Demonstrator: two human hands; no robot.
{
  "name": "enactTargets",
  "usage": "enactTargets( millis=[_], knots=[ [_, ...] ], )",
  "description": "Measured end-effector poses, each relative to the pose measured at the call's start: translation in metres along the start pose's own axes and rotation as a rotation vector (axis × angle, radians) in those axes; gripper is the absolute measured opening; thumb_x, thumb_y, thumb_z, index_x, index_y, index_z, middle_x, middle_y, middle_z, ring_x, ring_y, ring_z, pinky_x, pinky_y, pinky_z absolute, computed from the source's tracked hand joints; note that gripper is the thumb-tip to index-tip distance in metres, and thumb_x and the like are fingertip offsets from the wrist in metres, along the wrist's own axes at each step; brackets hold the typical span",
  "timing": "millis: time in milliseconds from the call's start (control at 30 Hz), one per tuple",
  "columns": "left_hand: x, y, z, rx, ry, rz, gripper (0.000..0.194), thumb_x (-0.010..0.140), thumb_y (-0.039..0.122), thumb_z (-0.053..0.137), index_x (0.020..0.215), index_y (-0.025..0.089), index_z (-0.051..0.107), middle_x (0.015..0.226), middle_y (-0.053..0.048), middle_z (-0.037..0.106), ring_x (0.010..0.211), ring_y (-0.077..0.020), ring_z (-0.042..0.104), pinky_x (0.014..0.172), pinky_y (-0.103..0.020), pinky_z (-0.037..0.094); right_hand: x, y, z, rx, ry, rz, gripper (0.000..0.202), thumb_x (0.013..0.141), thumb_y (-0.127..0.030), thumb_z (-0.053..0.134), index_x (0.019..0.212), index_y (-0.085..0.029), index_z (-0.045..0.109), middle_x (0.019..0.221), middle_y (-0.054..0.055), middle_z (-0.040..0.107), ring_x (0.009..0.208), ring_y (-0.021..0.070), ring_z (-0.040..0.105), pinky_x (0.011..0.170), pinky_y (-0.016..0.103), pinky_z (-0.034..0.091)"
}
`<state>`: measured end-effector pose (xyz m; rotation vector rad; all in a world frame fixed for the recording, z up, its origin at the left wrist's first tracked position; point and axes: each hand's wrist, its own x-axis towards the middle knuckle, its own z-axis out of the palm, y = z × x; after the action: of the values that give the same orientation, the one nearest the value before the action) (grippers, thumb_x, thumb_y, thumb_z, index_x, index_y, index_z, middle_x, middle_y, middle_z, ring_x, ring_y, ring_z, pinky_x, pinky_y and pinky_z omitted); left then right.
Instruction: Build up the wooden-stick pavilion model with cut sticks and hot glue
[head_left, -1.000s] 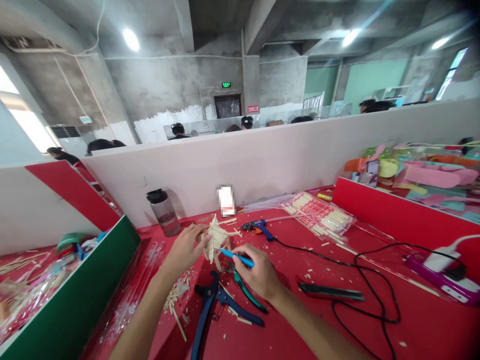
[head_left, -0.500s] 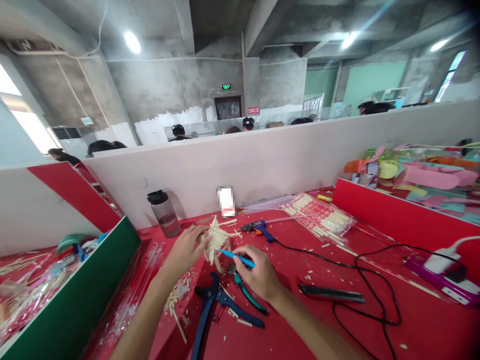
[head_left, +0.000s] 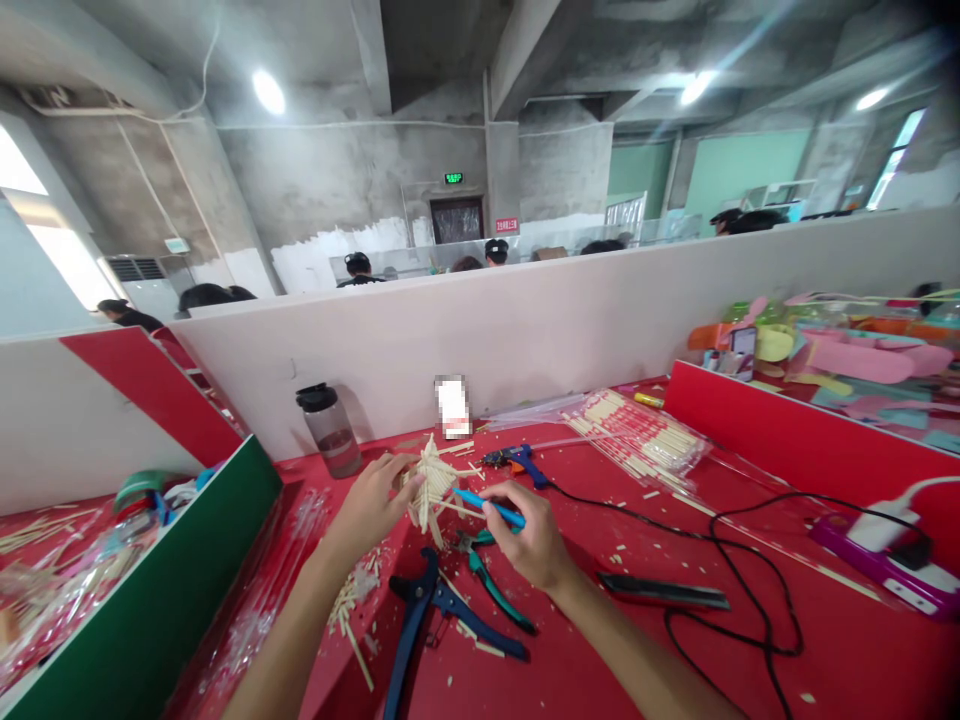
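My left hand (head_left: 384, 492) is closed on the left side of a small model (head_left: 435, 478) built from pale wooden sticks, with a peaked, roof-like top. A slim blue pen (head_left: 491, 507) is pinched in my right hand (head_left: 529, 535), its tip close to the model's right side. One pale stick reaches from the model toward my right fingers; whether they touch it I cannot tell. Below the hands lie green-handled pliers (head_left: 491, 585) and a dark blue cutter (head_left: 424, 605) with its handles spread.
Behind the model lies a blue glue gun (head_left: 525, 462), its black cord running right. A bottle (head_left: 330, 430), a phone (head_left: 454, 408), bundled sticks (head_left: 637, 430), a utility knife (head_left: 664, 590) and a purple power strip (head_left: 892, 565) surround the work. Low partitions (head_left: 525, 320) bound the red table.
My right hand has shifted right and slightly up with the blue pen, whose tip has moved away from the model's front. My left hand and the model have hardly moved.
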<state>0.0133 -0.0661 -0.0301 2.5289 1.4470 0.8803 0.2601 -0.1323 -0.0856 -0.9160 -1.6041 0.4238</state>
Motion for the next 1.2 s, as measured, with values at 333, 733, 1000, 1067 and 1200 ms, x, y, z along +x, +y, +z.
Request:
enactTargets(
  millis=[333,733,1000,1067,1200],
  knots=[
    [0.0,0.0,0.0,0.033,-0.034,0.002,0.045,0.099,0.05,0.044,0.121,0.017,0.065,0.107,-0.012,0.068,0.097,-0.0262,0.063,0.089,-0.04,0.05,-0.002,-0.003,0.007,-0.045,-0.049,-0.032,0.01,0.093,-0.023,0.056,0.096,-0.021,0.065,0.09,0.004,0.071,0.084,0.0187,0.067,0.076,0.028,0.051],
    [0.0,0.002,-0.001,0.024,-0.015,0.01,0.043,0.098,0.05,0.045,0.119,0.018,0.065,0.106,-0.012,0.069,0.095,-0.0262,0.064,0.089,-0.041,0.051,-0.004,-0.007,0.012,-0.063,-0.075,-0.001,0.012,0.094,-0.022,0.055,0.097,-0.02,0.067,0.09,0.005,0.071,0.084,0.0192,0.067,0.077,0.03,0.052],
    [0.0,0.004,-0.002,0.019,-0.013,-0.003,0.043,0.097,0.05,0.046,0.118,0.018,0.066,0.11,-0.012,0.07,0.099,-0.0273,0.065,0.091,-0.04,0.05,-0.006,-0.004,0.015,-0.049,-0.085,0.002,0.012,0.094,-0.021,0.056,0.098,-0.021,0.067,0.092,0.004,0.071,0.086,0.0189,0.067,0.078,0.029,0.051],
    [0.0,0.005,-0.002,0.021,-0.015,-0.009,0.044,0.097,0.05,0.046,0.118,0.017,0.066,0.109,-0.012,0.07,0.098,-0.0276,0.065,0.091,-0.041,0.05,-0.006,-0.005,0.015,-0.047,-0.086,0.002,0.012,0.094,-0.021,0.056,0.098,-0.021,0.067,0.092,0.004,0.071,0.086,0.0189,0.067,0.078,0.029,0.051],
    [0.0,0.004,-0.003,0.012,-0.018,-0.009,0.044,0.097,0.049,0.046,0.118,0.017,0.066,0.111,-0.013,0.07,0.102,-0.0284,0.064,0.092,-0.042,0.05,-0.005,-0.004,0.01,-0.038,-0.069,-0.016,0.012,0.095,-0.023,0.055,0.098,-0.021,0.066,0.091,0.005,0.07,0.085,0.0192,0.067,0.076,0.028,0.052]
  ],
)
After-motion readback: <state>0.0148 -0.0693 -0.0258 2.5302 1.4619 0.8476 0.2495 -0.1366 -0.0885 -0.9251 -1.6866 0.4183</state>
